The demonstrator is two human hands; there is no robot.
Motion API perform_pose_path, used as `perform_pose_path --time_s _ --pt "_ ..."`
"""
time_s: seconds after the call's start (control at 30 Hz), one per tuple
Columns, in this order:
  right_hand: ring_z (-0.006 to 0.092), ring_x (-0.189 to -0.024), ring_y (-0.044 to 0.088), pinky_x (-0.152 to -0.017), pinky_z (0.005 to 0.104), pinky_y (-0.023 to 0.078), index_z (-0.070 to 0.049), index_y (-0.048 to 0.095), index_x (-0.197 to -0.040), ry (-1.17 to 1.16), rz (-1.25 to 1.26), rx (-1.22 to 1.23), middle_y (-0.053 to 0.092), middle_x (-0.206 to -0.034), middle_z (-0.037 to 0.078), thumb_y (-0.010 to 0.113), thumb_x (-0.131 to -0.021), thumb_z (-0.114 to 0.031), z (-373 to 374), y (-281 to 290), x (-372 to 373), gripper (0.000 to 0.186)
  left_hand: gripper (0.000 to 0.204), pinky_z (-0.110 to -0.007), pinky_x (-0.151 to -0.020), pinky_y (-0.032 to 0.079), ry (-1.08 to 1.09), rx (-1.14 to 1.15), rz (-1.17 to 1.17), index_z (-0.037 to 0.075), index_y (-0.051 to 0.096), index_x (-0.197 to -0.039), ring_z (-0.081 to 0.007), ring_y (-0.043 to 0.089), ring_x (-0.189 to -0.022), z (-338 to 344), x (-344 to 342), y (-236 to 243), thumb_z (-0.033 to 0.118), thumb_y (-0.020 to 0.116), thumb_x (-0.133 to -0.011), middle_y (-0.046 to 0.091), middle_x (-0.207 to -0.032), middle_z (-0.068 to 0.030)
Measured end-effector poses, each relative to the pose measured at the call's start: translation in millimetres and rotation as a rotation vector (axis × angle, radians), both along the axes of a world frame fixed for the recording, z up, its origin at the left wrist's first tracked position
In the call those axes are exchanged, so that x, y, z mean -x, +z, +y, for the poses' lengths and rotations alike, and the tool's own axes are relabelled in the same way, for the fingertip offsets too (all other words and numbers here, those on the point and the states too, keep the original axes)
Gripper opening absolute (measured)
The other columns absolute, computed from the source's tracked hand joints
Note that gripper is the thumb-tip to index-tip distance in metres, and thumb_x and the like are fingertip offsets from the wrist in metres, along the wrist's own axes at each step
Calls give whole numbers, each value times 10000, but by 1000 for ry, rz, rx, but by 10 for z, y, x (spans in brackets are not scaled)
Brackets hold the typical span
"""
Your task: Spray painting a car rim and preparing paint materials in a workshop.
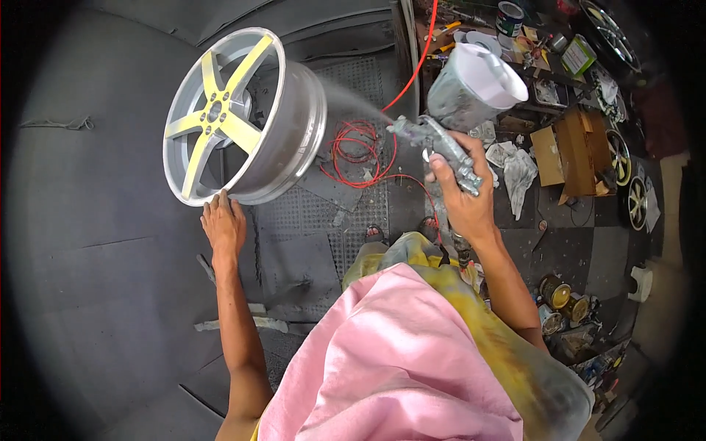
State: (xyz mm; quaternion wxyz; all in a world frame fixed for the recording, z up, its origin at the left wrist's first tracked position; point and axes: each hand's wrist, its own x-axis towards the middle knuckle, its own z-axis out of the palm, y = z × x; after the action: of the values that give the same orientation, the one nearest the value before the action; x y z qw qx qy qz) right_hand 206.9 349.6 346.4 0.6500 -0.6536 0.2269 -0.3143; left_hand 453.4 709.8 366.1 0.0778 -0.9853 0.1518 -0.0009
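A silver alloy wheel [301, 128] with pale yellow-coated spokes stands upright at upper left, its support mostly hidden. My left hand [223, 224] reaches to the wheel's lower edge, fingers slightly apart and outstretched, their tips touching the rim. My right hand [465, 195] grips a metal spray gun [441, 143], its nozzle pointed left toward the wheel, with a pale mist between them. A translucent, paint-stained cup [471, 81] sits above the gun. A red hose [346, 140] lies coiled on the floor behind my right hand, and one length runs down beside it.
A cluttered bench [544, 73] with cans and tools is at upper right. Cardboard boxes [577, 151], crumpled white cloths [518, 176], other wheels [637, 202] and paint cans [555, 294] line the right side. A dark, paint-dusted surface [110, 294] spans the left.
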Motion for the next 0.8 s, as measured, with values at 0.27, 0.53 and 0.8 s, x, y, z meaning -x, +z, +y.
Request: perform_pose_path --time_s 0.27,0.53,0.8 --pt "126 -717 620 -670 314 509 -51 613 -1219 222 208 -25 667 -807 41 731 -961 -202 75 -95 86 321 419 -542 -1064 437 -55 82 -67 -36 599 -1335 -448 577 -1245 300 -259 -139 205 535 -1000 639 -1293 -280" --pt "232 -870 706 -769 373 544 -41 604 -1249 429 211 -13 720 -974 154 731 -951 -204 223 -19 17 362 392 -547 -1006 461 23 120 91 -23 591 -1311 -470 598 -1175 700 -533 -74 134 538 -956 648 -1251 -284" --pt "173 -784 650 -718 338 525 -24 600 -1236 39 164 174 698 -908 111 718 -954 -157 -203 4 -185 332 512 -484 -1182 359 -42 129 48 -67 511 -1424 -459 480 -1371 1404 -937 -232 70 529 -932 501 -1475 -312"
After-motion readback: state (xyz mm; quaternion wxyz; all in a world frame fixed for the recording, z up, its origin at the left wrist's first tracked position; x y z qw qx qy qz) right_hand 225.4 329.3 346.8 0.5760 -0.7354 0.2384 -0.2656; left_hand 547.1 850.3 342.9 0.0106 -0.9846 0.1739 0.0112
